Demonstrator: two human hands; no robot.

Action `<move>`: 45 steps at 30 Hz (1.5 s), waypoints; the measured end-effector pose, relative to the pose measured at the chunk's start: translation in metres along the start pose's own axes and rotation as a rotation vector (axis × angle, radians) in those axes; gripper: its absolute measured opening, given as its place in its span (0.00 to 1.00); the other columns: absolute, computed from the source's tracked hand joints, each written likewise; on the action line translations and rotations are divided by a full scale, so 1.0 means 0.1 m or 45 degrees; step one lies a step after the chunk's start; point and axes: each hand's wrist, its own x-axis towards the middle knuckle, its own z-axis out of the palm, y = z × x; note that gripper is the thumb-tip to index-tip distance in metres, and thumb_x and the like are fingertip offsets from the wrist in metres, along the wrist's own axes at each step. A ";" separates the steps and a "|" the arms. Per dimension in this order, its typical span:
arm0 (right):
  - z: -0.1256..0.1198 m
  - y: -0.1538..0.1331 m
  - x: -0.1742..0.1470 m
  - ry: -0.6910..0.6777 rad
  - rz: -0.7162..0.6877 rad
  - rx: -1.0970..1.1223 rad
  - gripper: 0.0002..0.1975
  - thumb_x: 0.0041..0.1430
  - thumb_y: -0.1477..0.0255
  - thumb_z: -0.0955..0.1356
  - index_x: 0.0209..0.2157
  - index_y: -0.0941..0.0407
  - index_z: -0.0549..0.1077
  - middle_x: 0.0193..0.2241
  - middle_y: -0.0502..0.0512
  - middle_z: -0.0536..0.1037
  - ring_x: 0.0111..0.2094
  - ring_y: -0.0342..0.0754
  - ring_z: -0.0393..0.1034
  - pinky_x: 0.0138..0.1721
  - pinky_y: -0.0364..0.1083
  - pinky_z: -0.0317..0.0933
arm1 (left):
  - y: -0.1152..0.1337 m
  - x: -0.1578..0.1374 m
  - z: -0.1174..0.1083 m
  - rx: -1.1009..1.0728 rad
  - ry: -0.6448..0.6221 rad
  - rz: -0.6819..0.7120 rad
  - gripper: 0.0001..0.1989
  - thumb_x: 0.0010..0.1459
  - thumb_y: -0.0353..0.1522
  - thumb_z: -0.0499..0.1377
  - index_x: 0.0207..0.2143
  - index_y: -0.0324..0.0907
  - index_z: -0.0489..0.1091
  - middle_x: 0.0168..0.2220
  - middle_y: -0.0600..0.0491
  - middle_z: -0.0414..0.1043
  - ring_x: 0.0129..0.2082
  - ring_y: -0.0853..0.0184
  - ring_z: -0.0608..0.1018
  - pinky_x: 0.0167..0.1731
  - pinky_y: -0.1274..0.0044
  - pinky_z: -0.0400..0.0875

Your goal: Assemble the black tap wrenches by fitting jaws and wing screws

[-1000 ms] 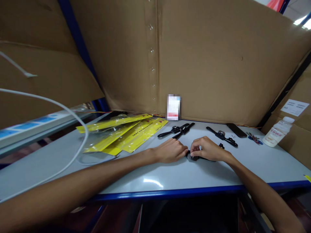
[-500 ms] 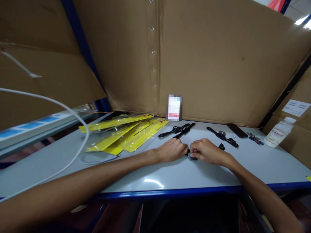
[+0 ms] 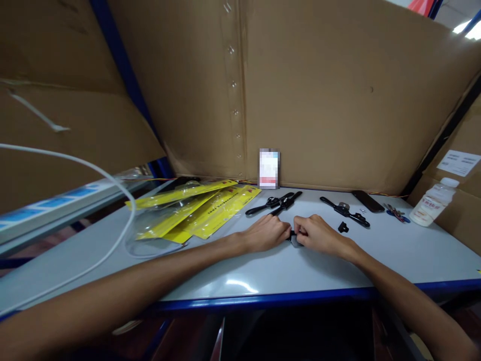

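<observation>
One black tool [image 3: 295, 240] on table [image 3: 240, 268]: left hand [image 3: 267, 232] gripping at its 9 o'clock, right hand [image 3: 319, 234] at 3, fingers [image 3: 300, 225] curled, grip hidden, cannot tell. Long axis roughly 9-to-3, mostly covered. Loose black piece [image 3: 343, 227] near right hand's 2 o'clock.

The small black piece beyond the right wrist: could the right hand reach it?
Probably yes: nothing visible separates the small black piece from the right hand, though that's occupied with the black tool.

Brown cardboard panels [image 3: 308, 100] stand around a blue-edged grey table [image 3: 319, 276].
</observation>
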 end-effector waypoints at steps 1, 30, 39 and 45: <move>0.00 -0.01 -0.01 -0.006 -0.028 -0.029 0.07 0.52 0.81 0.65 0.31 0.55 0.69 0.20 0.45 0.68 0.23 0.42 0.55 0.29 0.42 0.45 | 0.00 0.00 0.00 -0.002 0.002 0.005 0.20 0.69 0.33 0.47 0.34 0.38 0.77 0.29 0.45 0.77 0.25 0.63 0.76 0.29 0.75 0.62; -0.32 -0.02 -0.12 -0.211 -0.086 -0.026 0.03 0.60 0.73 0.71 0.32 0.56 0.75 0.26 0.49 0.73 0.29 0.42 0.62 0.31 0.42 0.51 | 0.02 -0.01 -0.04 0.001 0.013 -0.009 0.16 0.67 0.32 0.50 0.33 0.40 0.77 0.28 0.47 0.78 0.28 0.61 0.78 0.27 0.74 0.59; -0.12 -0.15 -0.07 -0.157 -0.009 -0.494 0.13 0.64 0.73 0.64 0.26 0.57 0.74 0.24 0.54 0.74 0.24 0.43 0.60 0.28 0.46 0.41 | 0.02 -0.01 -0.04 -0.023 0.012 -0.020 0.16 0.67 0.32 0.51 0.32 0.39 0.76 0.28 0.47 0.78 0.27 0.62 0.78 0.29 0.75 0.60; -0.31 -0.03 -0.11 -0.186 -0.015 -0.127 0.08 0.61 0.67 0.71 0.41 0.53 0.77 0.26 0.47 0.75 0.26 0.42 0.63 0.29 0.42 0.46 | 0.00 0.00 0.00 -0.041 0.049 -0.006 0.17 0.68 0.32 0.50 0.32 0.39 0.77 0.27 0.47 0.77 0.26 0.61 0.78 0.28 0.74 0.60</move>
